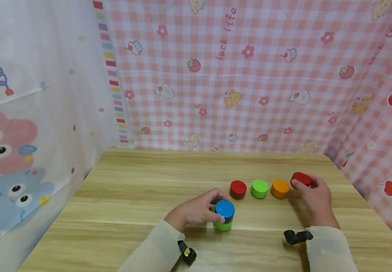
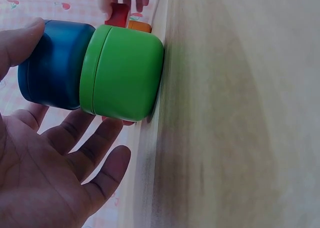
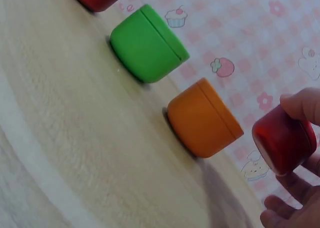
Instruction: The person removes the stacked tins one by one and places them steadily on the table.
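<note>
Small round lidded tins stand on the wooden table. My left hand point(image 1: 197, 208) grips a blue tin point(image 1: 225, 207) between thumb and fingers. That tin sits on top of a green tin point(image 2: 125, 71), which rests on the table; the two touch in the left wrist view. Over at the right, my right hand point(image 1: 318, 198) pinches a red tin point(image 3: 284, 140) and holds it off the table, just right of an orange tin point(image 1: 280, 189). Left of the orange one stand another green tin point(image 1: 259, 189) and another red tin point(image 1: 238, 190), spaced apart in a row.
The wooden table point(image 1: 131, 196) stretches left of the hands and in front of them. Behind it hangs a pink checked cloth point(image 1: 209, 83), and a white printed cloth point(image 1: 63, 132) hangs along the left side. Both wrists carry a small black camera mount point(image 1: 298, 237).
</note>
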Available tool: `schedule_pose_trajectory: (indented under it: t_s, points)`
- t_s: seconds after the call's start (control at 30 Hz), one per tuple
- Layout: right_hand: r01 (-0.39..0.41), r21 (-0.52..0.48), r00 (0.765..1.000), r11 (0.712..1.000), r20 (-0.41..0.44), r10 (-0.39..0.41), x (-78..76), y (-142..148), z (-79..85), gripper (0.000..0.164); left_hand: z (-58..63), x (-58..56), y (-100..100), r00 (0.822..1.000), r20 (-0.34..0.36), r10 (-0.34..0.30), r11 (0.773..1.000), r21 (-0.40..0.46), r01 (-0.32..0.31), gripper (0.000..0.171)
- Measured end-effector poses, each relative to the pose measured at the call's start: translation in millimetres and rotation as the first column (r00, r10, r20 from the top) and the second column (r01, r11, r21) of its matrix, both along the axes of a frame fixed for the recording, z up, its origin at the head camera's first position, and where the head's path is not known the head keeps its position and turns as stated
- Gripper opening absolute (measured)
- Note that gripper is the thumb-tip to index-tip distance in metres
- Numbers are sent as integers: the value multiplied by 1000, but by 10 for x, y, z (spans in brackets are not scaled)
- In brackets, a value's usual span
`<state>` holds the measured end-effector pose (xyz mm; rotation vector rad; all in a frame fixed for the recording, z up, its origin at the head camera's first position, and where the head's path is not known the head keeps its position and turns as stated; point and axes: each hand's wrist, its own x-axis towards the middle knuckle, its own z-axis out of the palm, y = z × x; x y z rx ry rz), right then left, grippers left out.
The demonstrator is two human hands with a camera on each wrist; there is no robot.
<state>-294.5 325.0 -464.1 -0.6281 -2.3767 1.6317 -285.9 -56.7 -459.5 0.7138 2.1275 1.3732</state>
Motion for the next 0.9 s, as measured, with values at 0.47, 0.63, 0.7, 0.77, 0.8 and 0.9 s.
schedule_pose_trajectory:
  t_s: [0.47, 0.63, 0.7, 0.77, 0.8, 0.9]
  points:
    - [30, 78, 995, 996, 91, -37, 25, 98, -112, 85, 20, 8, 13, 1000, 11, 2, 1000, -4, -2, 49]
    - [-3, 113, 993, 994, 115, -10, 9, 121, -142, 84, 25, 5, 14, 1000, 10, -1, 1000, -5, 1, 51]
    - [-14, 121, 993, 993, 121, -1, 5, 124, -144, 84, 24, 0, 13, 1000, 8, -1, 1000, -8, 1, 51]
    - [-18, 128, 992, 992, 123, 3, 2, 124, -140, 83, 23, -2, 13, 1000, 7, 1, 1000, -12, -1, 51]
    - [-19, 128, 992, 992, 124, 3, 1, 124, -140, 83, 23, -3, 13, 1000, 8, 1, 1000, -12, -1, 51]
    - [-20, 123, 992, 992, 128, 4, -2, 126, -139, 83, 26, -3, 16, 1000, 7, -1, 1000, -10, 2, 52]
